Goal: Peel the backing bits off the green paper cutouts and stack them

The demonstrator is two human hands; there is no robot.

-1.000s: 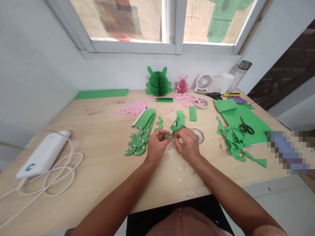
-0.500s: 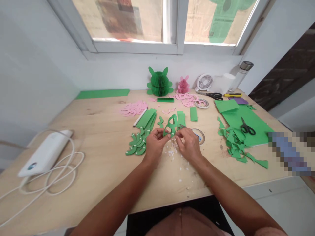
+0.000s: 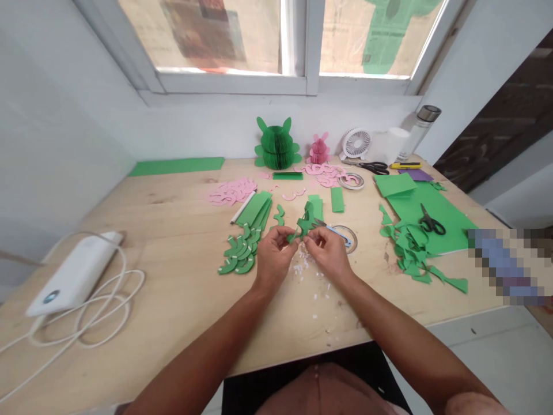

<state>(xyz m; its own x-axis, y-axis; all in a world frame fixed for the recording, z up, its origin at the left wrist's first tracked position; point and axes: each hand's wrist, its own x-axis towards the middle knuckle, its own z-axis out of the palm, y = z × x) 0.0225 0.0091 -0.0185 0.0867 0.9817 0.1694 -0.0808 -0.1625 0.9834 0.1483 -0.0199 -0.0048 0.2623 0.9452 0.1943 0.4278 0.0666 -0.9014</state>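
Both hands meet over the middle of the wooden table (image 3: 173, 276). My left hand (image 3: 273, 256) pinches one end of a curved green paper cutout (image 3: 305, 225). My right hand (image 3: 329, 252) pinches the same cutout from the right, fingers pressed together. The cutout stands up between the two hands. A pile of green curved cutouts (image 3: 239, 253) with white tabs lies just left of my left hand. Small white paper bits (image 3: 307, 270) are scattered under the hands. A tape roll (image 3: 347, 237) lies just right of my right hand.
Green strips (image 3: 256, 208), pink cutouts (image 3: 232, 191), green scraps (image 3: 412, 253), green sheets with black scissors (image 3: 430, 221), a second tape roll (image 3: 352, 181). At the back: green (image 3: 277, 144) and pink (image 3: 319, 150) honeycomb figures, a fan (image 3: 355, 143), a bottle (image 3: 417, 131). A power bank with cable (image 3: 75, 278) lies at left.
The green cutout has been turned and tilted between the fingers; both hands stay in nearly the same place above the white bits.
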